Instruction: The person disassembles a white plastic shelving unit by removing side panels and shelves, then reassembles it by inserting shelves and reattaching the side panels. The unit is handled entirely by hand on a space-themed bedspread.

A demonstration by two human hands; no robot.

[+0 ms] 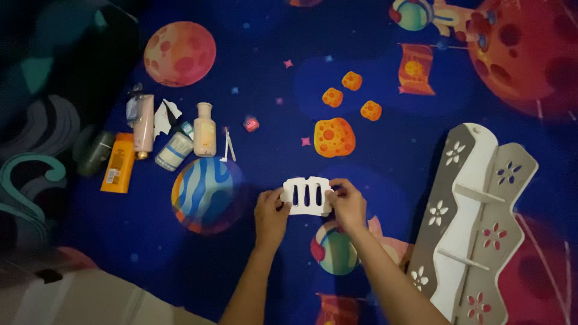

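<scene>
A: What lies around the hands?

B: I see a cluster of toiletries at upper left on the space-print mat (271, 78): an orange tube (118, 162), a pink tube (143, 125), a cream pump bottle (205, 129), a white jar (173, 151), a dark roll-on (95, 153) and a tiny pink cube (251, 124). At right lies a white corner shelf unit (475, 222) with flower cut-outs. Nothing sits between the hands and either group.

A: And the piece being held?

B: It's a flat white slotted panel (307, 195), stiff-looking, with 3 upright slots and notched edges. It sits at the centre of my view, just above the mat. My left hand (271, 215) pinches its left edge, and my right hand (346, 203) grips its right edge, fingers closed over the rim.

A: Room to move?

B: The mat is soft-looking and brightly printed with planets. Open mat lies ahead of the panel and to both sides; the shelf unit is near the right forearm, and the toiletries stand well apart on the left.
</scene>
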